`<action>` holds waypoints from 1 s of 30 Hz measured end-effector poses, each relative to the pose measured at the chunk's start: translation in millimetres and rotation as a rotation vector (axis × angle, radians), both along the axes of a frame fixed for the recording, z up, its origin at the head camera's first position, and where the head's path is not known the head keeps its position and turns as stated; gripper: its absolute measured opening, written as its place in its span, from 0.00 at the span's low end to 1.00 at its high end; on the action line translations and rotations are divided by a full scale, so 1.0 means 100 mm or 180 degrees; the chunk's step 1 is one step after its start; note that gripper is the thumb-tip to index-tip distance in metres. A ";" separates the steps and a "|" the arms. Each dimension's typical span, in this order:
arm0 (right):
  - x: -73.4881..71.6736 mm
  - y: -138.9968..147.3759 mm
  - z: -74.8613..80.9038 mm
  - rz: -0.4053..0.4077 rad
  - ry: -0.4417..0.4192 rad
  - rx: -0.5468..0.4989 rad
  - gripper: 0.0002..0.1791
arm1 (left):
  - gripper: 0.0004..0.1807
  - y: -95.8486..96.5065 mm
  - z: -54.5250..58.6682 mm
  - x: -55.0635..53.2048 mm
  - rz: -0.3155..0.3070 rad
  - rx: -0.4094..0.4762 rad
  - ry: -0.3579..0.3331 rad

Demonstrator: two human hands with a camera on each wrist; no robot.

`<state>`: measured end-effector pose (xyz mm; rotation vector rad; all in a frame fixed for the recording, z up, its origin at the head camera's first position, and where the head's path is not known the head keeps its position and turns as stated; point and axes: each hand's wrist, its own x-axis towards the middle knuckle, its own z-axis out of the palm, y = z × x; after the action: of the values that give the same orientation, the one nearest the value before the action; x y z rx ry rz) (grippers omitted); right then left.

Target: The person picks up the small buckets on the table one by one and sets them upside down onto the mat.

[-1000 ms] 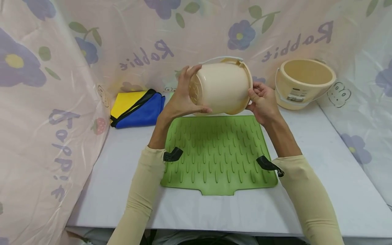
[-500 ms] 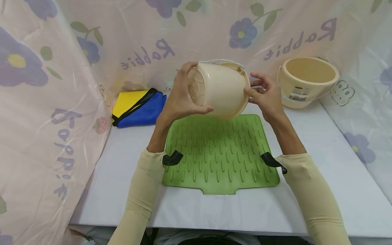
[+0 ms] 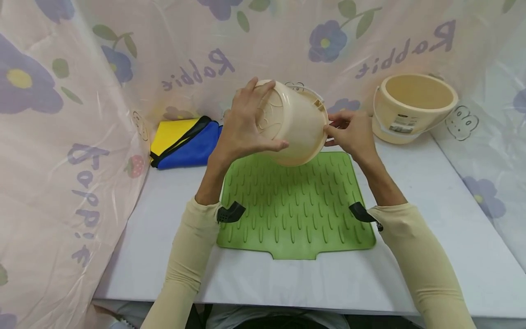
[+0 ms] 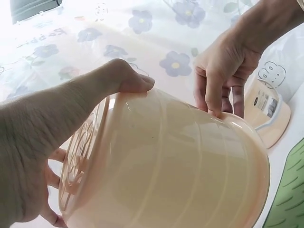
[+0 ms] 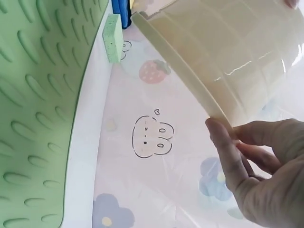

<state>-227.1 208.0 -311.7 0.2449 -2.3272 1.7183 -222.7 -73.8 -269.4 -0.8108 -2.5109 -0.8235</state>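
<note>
Nearest: sleeves (image 3: 181, 260) either side of the green mat (image 3: 287, 224), which lies on the white table (image 3: 415, 274). A low wrist could drag the mat.

Next out: cream bucket (image 3: 304, 123), in the air above the mat's far part, lying over on its side, base toward the left hand (image 3: 240, 123). That hand grips the base end, thumb and fingers spread wide. Right hand (image 3: 355, 135) pinches the rim with its fingertips. Main risk, I'd say: smooth, glossy wall plus wide grip, so the base could slide if the left eases off; the rim pinch alone probably wouldn't stop it swinging. Handle (image 3: 314, 92) looks loose, might flop or snag fingers. Can't see inside, so any contents could spill.

Farther: folded cloth (image 3: 185, 144) on the left, green sponge (image 5: 113, 38) near it, second bucket (image 3: 431, 114) upright on the right. A wide right elbow or hand could knock that one. Curtain (image 3: 279, 45) behind; could catch the bucket if pushed far.
</note>
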 end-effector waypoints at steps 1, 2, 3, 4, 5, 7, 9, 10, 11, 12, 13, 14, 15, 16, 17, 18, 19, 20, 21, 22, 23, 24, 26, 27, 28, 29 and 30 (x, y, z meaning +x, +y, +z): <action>0.01 -0.02 0.00 -0.0019 -0.0053 -0.0002 0.17 | 0.68 0.00 0.01 0.01 0.0036 -0.0028 -0.0012; 0.01 -0.03 -0.01 -0.0030 -0.0102 -0.0002 0.17 | 0.68 0.00 0.01 0.02 0.0063 -0.0042 -0.0023; 0.02 -0.05 -0.01 -0.0040 -0.0144 -0.0009 0.17 | 0.68 0.00 0.02 0.03 0.0075 -0.0039 -0.0040; 0.02 -0.06 -0.01 -0.0048 -0.0182 0.0011 0.17 | 0.67 0.00 0.03 0.04 0.0102 -0.0029 -0.0060; 0.03 -0.08 -0.01 -0.0054 -0.0218 0.0040 0.17 | 0.67 0.00 0.05 0.05 0.0125 -0.0015 -0.0072; 0.03 -0.11 -0.01 -0.0059 -0.0291 0.0084 0.16 | 0.66 0.00 0.07 0.07 0.0172 0.0013 -0.0097; 0.03 -0.14 -0.02 -0.0089 -0.0334 0.0139 0.15 | 0.64 0.00 0.10 0.09 0.0221 0.0019 -0.0134; 0.03 -0.15 -0.03 -0.0118 -0.0351 0.0172 0.14 | 0.63 0.00 0.10 0.09 0.0243 0.0004 -0.0151; 0.02 -0.17 -0.04 -0.0148 -0.0368 0.0186 0.14 | 0.62 0.00 0.11 0.10 0.0246 -0.0024 -0.0157; 0.02 -0.18 -0.05 -0.0157 -0.0395 0.0167 0.13 | 0.62 0.00 0.11 0.10 0.0247 -0.0067 -0.0162; 0.01 -0.19 -0.05 -0.0158 -0.0419 0.0150 0.13 | 0.61 -0.01 0.12 0.10 0.0247 -0.0126 -0.0156; 0.01 -0.20 -0.06 -0.0149 -0.0439 0.0152 0.13 | 0.61 -0.01 0.12 0.10 0.0246 -0.0201 -0.0141; 0.00 -0.21 -0.07 -0.0127 -0.0482 0.0138 0.14 | 0.62 -0.02 0.12 0.10 0.0240 -0.0259 -0.0148; 0.00 -0.21 -0.08 -0.0099 -0.0529 0.0127 0.14 | 0.62 -0.04 0.12 0.11 0.0237 -0.0329 -0.0149; 0.00 -0.22 -0.09 -0.0063 -0.0583 0.0090 0.14 | 0.62 -0.06 0.12 0.11 0.0222 -0.0398 -0.0140; -0.01 -0.22 -0.09 -0.0019 -0.0639 0.0049 0.14 | 0.63 -0.08 0.12 0.11 0.0196 -0.0460 -0.0128; -0.01 -0.22 -0.10 0.0007 -0.0691 0.0029 0.14 | 0.64 -0.10 0.12 0.11 0.0160 -0.0511 -0.0118; -0.01 -0.22 -0.10 0.0023 -0.0734 0.0011 0.14 | 0.65 -0.13 0.12 0.11 0.0109 -0.0545 -0.0105; -0.01 -0.22 -0.11 0.0033 -0.0782 -0.0033 0.14 | 0.65 -0.15 0.12 0.11 0.0046 -0.0574 -0.0085; -0.01 -0.21 -0.11 0.0029 -0.0815 -0.0063 0.14 | 0.66 -0.17 0.11 0.11 -0.0015 -0.0604 -0.0045; -0.01 -0.21 -0.11 0.0027 -0.0839 -0.0092 0.13 | 0.66 -0.18 0.11 0.11 -0.0080 -0.0601 -0.0009; -0.01 -0.21 -0.11 0.0030 -0.0860 -0.0115 0.12 | 0.66 -0.20 0.11 0.11 -0.0131 -0.0573 0.0015; -0.02 -0.21 -0.10 0.0033 -0.0899 -0.0174 0.10 | 0.65 -0.22 0.11 0.10 -0.0191 -0.0491 0.0082; -0.02 -0.22 -0.10 0.0050 -0.0928 -0.0200 0.10 | 0.63 -0.23 0.10 0.11 -0.0190 -0.0452 0.0105; -0.02 -0.22 -0.10 0.0064 -0.0954 -0.0207 0.09 | 0.61 -0.23 0.10 0.11 -0.0180 -0.0404 0.0130; -0.02 -0.23 -0.11 0.0089 -0.0984 -0.0213 0.09 | 0.59 -0.23 0.09 0.11 -0.0160 -0.0369 0.0164; -0.02 -0.24 -0.11 0.0116 -0.1016 -0.0202 0.09 | 0.57 -0.23 0.09 0.11 -0.0132 -0.0353 0.0208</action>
<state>-229.3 183.6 -322.9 -0.0003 -2.4904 1.9707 -211.4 -96.3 -260.5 -0.9138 -2.5077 -0.6646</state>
